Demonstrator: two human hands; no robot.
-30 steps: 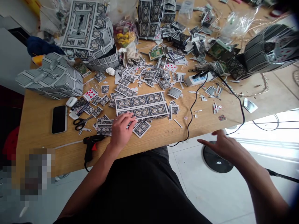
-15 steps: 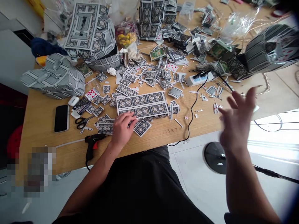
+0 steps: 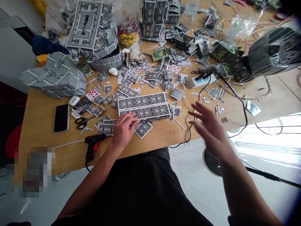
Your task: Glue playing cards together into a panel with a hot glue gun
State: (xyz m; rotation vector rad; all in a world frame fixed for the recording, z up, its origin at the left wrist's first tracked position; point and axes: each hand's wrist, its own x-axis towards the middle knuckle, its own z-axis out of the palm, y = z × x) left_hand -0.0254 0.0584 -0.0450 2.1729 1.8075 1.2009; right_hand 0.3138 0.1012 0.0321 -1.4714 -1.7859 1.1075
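A flat panel of patterned playing cards (image 3: 147, 102), joined in two rows, lies near the front of the table. My left hand (image 3: 124, 127) has its fingers bent over the panel's near-left edge, with the thumb at the near side, and holds it there. My right hand (image 3: 210, 130) hangs over the table's front edge, right of the panel, with fingers spread and nothing in them. It is slightly blurred. A loose card (image 3: 143, 129) sits against the panel's near side. More card strips (image 3: 105, 128) lie left of my left hand.
A glue gun (image 3: 92, 146), scissors (image 3: 83, 121) and a phone (image 3: 62, 118) are on the left. Card-built baskets (image 3: 58, 78) and a large card box (image 3: 87, 28) stand behind. A power strip (image 3: 201, 81) trails a black cable (image 3: 190, 133) over the front edge. Card scraps cover the middle.
My right hand has swung left and slightly down, from the right side towards the panel, fingers still spread. My left hand and the panel have stayed in place.
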